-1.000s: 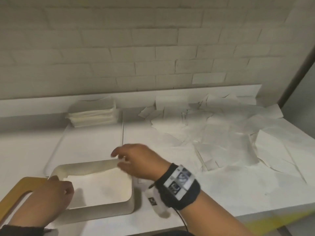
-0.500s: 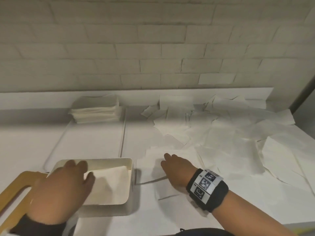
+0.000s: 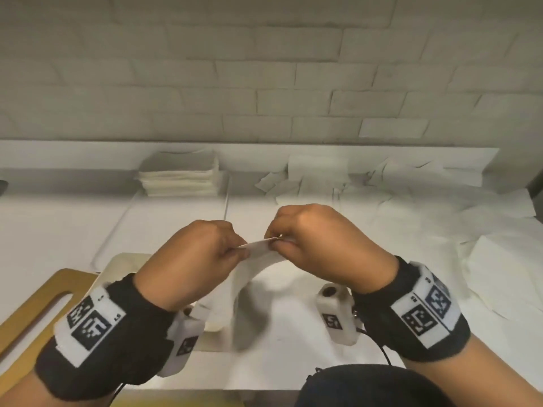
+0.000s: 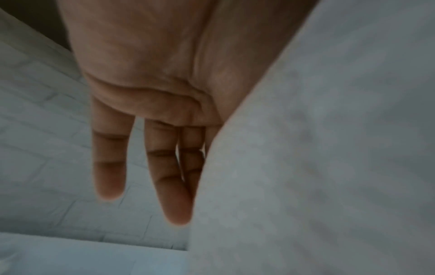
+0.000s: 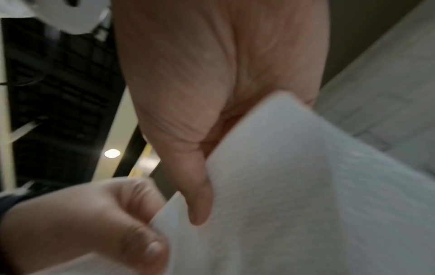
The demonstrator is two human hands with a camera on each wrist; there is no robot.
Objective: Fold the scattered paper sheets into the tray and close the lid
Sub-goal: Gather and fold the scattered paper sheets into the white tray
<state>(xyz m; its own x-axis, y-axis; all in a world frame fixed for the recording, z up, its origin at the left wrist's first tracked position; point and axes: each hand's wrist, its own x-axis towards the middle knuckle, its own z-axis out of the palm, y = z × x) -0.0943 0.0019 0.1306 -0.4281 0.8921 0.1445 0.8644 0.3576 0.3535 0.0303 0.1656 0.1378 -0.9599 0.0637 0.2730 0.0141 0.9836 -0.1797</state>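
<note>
A single white paper sheet (image 3: 258,259) is held up in the air above the bench (image 3: 58,230), in front of the person's chest, its top edge stretched between both hands and the rest drooping down toward the tray. The left hand (image 3: 197,257) pinches the sheet's left end between thumb and forefinger, though the left wrist view shows the other fingers (image 4: 169,186) hanging straight beside the paper. The right hand (image 3: 320,245) pinches the right end, its thumb (image 5: 200,195) pressed against the sheet. Directly under the hands sits the cream tray (image 3: 123,259), mostly hidden by the wrists; what lies inside it cannot be seen. Just left of the tray lies a wooden lid (image 3: 38,306) with a slot handle, flat on the bench. Farther back, a neat stack of folded sheets (image 3: 179,180) rests against the back ledge, and to the right loose scattered sheets (image 3: 426,224) cover the bench below a white brick wall (image 3: 264,69).
</note>
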